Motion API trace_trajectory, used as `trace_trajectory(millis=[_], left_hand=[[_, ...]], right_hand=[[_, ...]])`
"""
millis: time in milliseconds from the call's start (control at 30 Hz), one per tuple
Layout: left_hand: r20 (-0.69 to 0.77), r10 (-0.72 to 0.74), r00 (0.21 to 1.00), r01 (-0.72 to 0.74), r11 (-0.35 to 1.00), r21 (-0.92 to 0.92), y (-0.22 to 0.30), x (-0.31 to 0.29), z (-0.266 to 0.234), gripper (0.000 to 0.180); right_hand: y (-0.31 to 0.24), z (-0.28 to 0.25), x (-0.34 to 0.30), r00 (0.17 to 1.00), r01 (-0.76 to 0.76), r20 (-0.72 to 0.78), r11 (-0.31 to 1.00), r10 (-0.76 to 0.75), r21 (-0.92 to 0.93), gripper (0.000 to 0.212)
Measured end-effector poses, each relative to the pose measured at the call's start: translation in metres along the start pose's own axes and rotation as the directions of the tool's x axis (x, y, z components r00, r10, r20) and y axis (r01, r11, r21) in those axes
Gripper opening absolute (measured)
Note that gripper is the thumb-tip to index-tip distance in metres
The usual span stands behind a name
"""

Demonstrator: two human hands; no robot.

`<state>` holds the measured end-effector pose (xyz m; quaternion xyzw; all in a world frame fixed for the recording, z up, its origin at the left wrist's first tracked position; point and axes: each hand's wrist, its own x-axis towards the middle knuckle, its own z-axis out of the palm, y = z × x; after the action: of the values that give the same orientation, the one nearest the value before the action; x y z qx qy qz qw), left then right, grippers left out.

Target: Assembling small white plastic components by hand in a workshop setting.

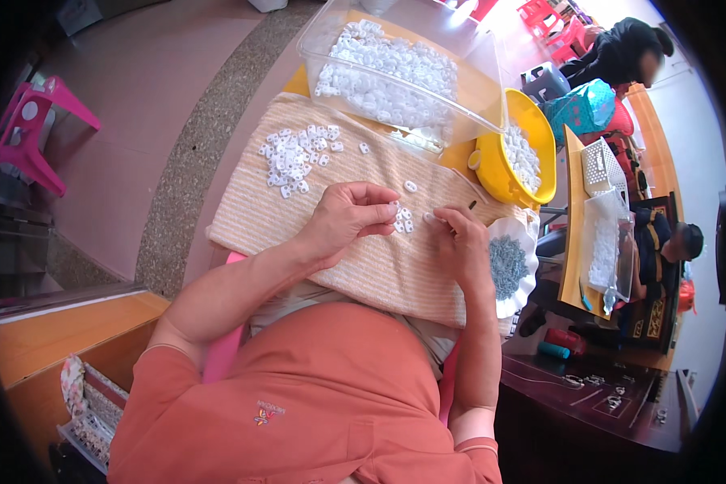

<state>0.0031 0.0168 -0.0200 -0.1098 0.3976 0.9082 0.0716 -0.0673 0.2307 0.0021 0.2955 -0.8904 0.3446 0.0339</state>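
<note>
I'd call it a small, homely workshop: a clear bin (482,97) of loose white pieces (387,73) sits at twelve o'clock, a yellow tub (494,165) holds more at two, and at three another person (657,254) is at a wooden bench (574,278) bearing a tray (601,205) of them. A pink plastic stool (29,137) stands at ten.

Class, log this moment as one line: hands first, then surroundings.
left hand: pinching white piece | right hand: pinching second piece | between: loose pieces | cloth: white pile | right: yellow tub, grey bits

Smooth plastic pieces (283,167), rough cloth (246,211)
</note>
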Motion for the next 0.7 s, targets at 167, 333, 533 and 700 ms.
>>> trace_trajectory(millis=[167,333,533,700], left_hand=[[-0.004,-0.006,1.0,0.006,1.0,-0.007,0.0,0.0,0.0,0.017],[-0.009,-0.008,1.0,0.008,1.0,-0.017,-0.002,0.001,-0.001,0.017],[-0.002,-0.001,1.0,0.001,1.0,0.012,-0.001,0.0,-0.001,0.017],[0.023,0.014,1.0,-0.015,0.999,0.043,-0.005,0.003,-0.003,0.017]], right_hand=[[-0.004,0.0,0.002,0.994,0.091,0.085,0.978,-0.076,-0.188,0.012],[-0.003,0.001,0.005,0.99,0.025,0.142,0.988,-0.003,-0.151,0.013],[-0.004,0.0,0.015,0.985,-0.019,0.17,0.991,0.042,-0.131,0.015],[-0.008,-0.007,0.023,0.961,-0.032,0.266,0.988,0.071,-0.148,0.016]])
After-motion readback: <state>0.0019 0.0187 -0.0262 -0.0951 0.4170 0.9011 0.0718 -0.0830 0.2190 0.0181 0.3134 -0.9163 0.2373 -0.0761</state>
